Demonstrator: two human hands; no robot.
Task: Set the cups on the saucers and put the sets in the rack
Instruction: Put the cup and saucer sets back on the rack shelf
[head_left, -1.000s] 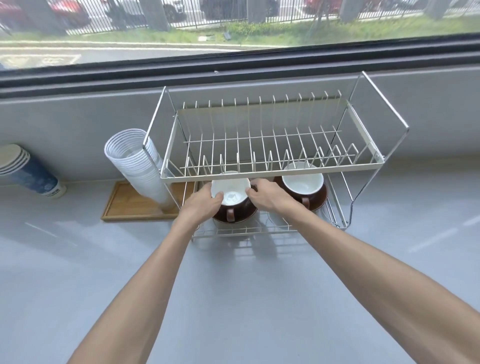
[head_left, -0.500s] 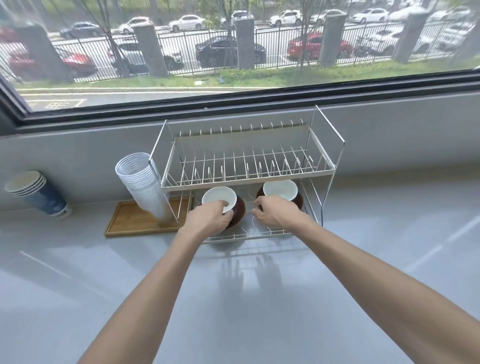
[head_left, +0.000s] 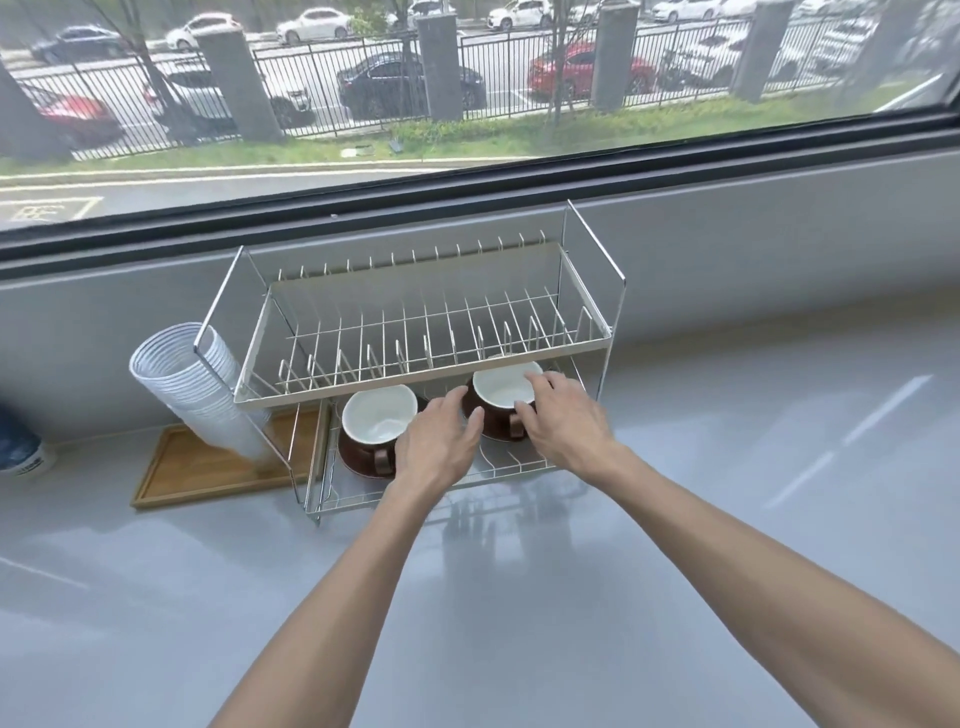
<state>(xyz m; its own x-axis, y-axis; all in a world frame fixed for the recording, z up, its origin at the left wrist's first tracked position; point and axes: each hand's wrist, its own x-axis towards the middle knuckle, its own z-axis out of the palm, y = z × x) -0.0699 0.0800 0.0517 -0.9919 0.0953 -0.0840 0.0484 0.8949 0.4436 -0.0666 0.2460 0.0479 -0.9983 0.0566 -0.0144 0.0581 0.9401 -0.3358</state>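
Note:
A two-tier wire rack (head_left: 592, 338) stands on the grey counter under the window. Its lower tier holds two brown cups with white insides. The left cup (head_left: 379, 415) sits on its brown saucer (head_left: 356, 460), with nothing touching it. The right cup (head_left: 501, 387) also sits on a saucer, which is mostly hidden. My right hand (head_left: 566, 421) grips this cup, fingers over the rim and thumb by the handle. My left hand (head_left: 436, 447) is spread open, its fingertips against the cup's left side.
A leaning stack of clear plastic cups (head_left: 192, 384) rests on a wooden tray (head_left: 208, 470) left of the rack. Blue paper cups (head_left: 18, 449) stand at the far left edge. The rack's upper tier (head_left: 415, 332) overhangs both cups.
Both hands let go of the left cup set and shifted right to the right cup. The view has pulled back and tilted up.

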